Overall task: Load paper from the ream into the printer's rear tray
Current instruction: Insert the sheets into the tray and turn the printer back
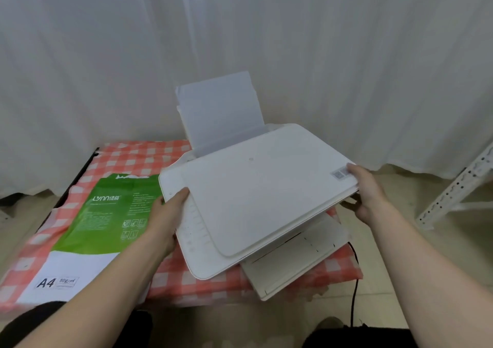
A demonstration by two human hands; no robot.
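- The fingers (178, 197) of the left hand (165, 219) are closed around the left edge of the printer (256, 195); the thumb lies on top near the front-left corner and the other fingers go under the edge, out of sight.
- The right hand (366, 195) grips the right edge of the printer in the same way: thumb on the top, just beside a small grey label (339, 173), and the fingers curled under the body.
- The printer is white and flat, and it stands on a low table covered with a red and white checked cloth (149, 155).
- Its long axis runs from the left hand to the right hand, and it is turned a little, so the right end lies farther from the person than the left end.
- The front of the printer points toward the person and slightly to the right; there the output tray (293, 262) sticks out over the table edge.
- The rear tray (221, 113) stands up at the back of the printer, leaning away from the person, toward the white curtain (346, 54). White sheets stand in it.
- The ream (96, 230) lies flat on the cloth, to the left of the printer and just beside it. Its wrapper is green and white with "A4" printed at the near end, and its long axis runs away from the person.
- The left forearm crosses over the right side of the ream.
- A black cable (354, 281) hangs down at the right of the table.
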